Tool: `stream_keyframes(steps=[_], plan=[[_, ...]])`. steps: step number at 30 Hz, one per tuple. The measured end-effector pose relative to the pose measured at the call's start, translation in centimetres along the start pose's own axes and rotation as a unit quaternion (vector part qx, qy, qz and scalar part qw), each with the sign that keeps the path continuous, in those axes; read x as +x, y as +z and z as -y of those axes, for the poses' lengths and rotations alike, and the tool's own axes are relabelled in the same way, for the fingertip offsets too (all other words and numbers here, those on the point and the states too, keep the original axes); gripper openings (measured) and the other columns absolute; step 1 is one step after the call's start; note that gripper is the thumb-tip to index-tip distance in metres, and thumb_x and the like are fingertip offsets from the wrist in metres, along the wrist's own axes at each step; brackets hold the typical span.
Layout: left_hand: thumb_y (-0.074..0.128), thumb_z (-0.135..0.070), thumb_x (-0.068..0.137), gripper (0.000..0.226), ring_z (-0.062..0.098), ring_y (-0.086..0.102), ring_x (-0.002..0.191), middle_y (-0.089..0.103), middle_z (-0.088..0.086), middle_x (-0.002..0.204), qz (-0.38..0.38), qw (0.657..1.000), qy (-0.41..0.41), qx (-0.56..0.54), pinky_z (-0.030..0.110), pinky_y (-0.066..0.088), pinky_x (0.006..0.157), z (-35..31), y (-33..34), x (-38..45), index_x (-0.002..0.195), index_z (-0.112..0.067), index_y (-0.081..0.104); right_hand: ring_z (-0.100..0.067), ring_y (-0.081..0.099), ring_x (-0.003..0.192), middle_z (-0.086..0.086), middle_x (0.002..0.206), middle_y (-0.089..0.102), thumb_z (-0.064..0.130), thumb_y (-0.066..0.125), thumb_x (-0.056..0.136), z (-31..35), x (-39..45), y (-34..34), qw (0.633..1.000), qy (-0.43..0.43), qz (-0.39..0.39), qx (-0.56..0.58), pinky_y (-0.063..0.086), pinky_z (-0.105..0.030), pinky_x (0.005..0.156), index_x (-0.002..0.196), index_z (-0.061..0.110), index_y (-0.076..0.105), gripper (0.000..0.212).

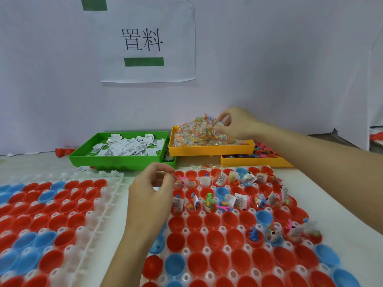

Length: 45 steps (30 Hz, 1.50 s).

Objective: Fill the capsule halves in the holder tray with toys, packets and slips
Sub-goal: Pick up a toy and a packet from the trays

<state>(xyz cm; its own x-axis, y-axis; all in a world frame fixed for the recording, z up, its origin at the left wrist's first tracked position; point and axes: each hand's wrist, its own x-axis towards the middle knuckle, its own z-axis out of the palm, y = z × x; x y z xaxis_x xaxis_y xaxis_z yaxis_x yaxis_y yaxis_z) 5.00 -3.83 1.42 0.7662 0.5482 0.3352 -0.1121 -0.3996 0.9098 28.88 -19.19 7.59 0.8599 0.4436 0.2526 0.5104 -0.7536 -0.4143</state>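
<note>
Packets (199,133): heaped in yellow bin (211,149), far side.
Right hand (234,125): nearer, pinching packets.
Left hand (153,189): fingers curled; contents unclear.

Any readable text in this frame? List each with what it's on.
"置料": large black characters on the white paper sign taped to the wall.
Two green bars on that sign: solid blocks, no text visible.
Paper slips in the green tray: printed lines and barcode-like marks, too small to read.
Slips already in the capsule halves: dark print, too blurred to read.
</note>
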Motion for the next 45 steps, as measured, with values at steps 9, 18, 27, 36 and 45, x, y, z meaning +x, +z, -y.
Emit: stream_keyframes(steps=[9,18,27,36,45], plan=[[0.055,-0.006,0.089,0.026,0.002,0.056,0.059,0.07,-0.005,0.073,0.015,1.0,0.011,-0.009,0.017,0.039,0.053,-0.3,0.0,-0.2,0.078,-0.027,0.066,-0.025,0.066,0.079,-0.01,0.079,0.069,0.022,0.069,0.093,0.3,2.9,5.2,0.998,0.046,-0.028,-0.021,0.057,-0.04,0.077,0.075,0.004,0.072,0.026],[0.055,-0.008,0.087,0.025,0.008,0.065,0.072,0.07,-0.006,0.072,0.008,1.0,0.019,-0.006,0.017,0.05,0.059,-0.7,0.2,-0.3,0.077,-0.027,0.066,-0.022,0.06,0.057,-0.013,0.058,0.062,0.011,0.061,0.095,0.0,-0.4,2.5,0.983,0.058,-0.138,0.106,0.053,-0.035,0.067,0.054,0.006,0.061,0.042],[0.059,-0.005,0.089,0.023,0.017,0.068,0.072,0.071,0.0,0.074,0.064,0.995,0.076,-0.021,0.036,0.056,0.067,-2.2,1.2,-1.7,0.082,-0.024,0.069,-0.011,0.07,0.067,-0.002,0.078,0.076,0.013,0.07,0.092,-0.9,-14.6,-0.8,0.913,0.043,-0.101,0.392,0.055,-0.02,0.061,0.092,0.019,0.077,0.009],[0.069,-0.025,0.084,0.018,0.01,0.066,0.075,0.072,-0.017,0.083,0.151,0.972,0.181,0.011,0.02,0.052,0.059,-3.2,3.1,-3.3,0.092,-0.041,0.073,-0.015,0.073,0.07,-0.001,0.074,0.075,0.019,0.073,0.089,0.7,-19.5,-0.3,0.926,-0.032,-0.03,0.375,0.06,-0.026,0.072,0.096,0.026,0.069,0.011],[0.079,-0.019,0.079,0.03,0.007,0.066,0.073,0.07,-0.023,0.079,0.17,0.965,0.193,0.048,0.024,0.052,0.061,-3.1,3.2,-3.5,0.098,-0.041,0.072,-0.011,0.073,0.073,0.002,0.079,0.076,0.014,0.071,0.09,1.8,-20.3,0.5,0.913,-0.054,-0.016,0.403,0.053,-0.016,0.069,0.102,0.023,0.07,0.014]])
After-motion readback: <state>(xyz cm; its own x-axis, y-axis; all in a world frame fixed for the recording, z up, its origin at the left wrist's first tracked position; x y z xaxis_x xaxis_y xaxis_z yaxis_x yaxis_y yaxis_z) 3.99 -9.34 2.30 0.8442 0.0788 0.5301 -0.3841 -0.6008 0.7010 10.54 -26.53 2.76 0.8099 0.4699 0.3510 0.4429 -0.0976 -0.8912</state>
